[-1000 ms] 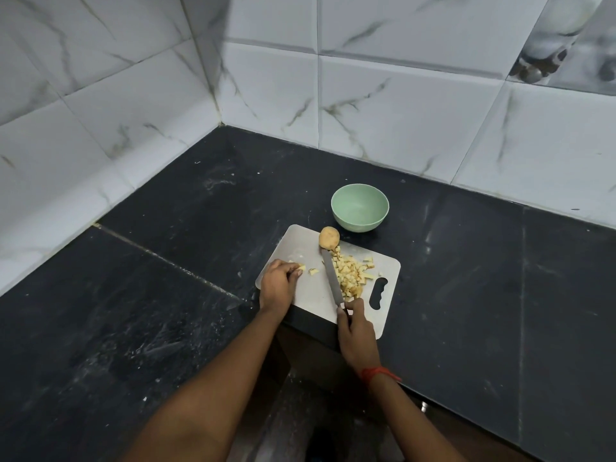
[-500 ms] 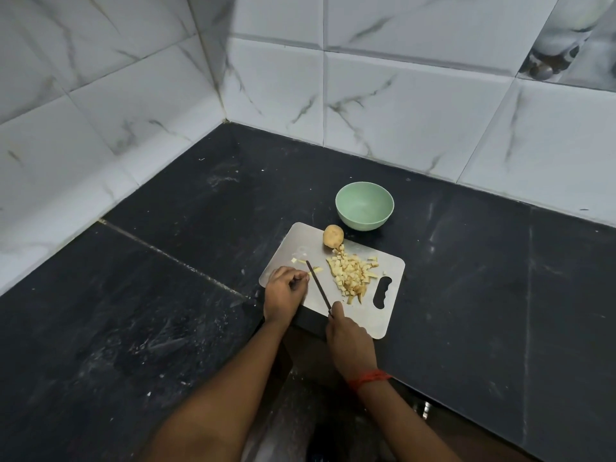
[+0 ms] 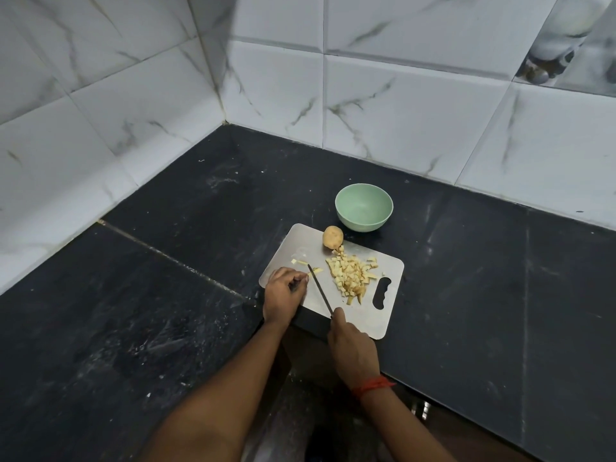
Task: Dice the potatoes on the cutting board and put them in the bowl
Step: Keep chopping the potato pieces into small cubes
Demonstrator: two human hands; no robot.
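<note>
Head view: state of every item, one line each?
bowl, upright, empty
whole potato, uncut, at cutting board far edge
diced pile, on board, none in bowl
knife, gripped by right hand, tip at potato strip
left hand, fingers curled by strip, grip unclear

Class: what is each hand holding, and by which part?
The right hand grips the knife by its handle. The left hand touches a small potato piece beside the blade with curled fingertips; whether it pinches it cannot be told.

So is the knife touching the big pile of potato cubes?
Apart. The head view shows a strip of bare cutting board between the knife and the pile of potato cubes.
</note>
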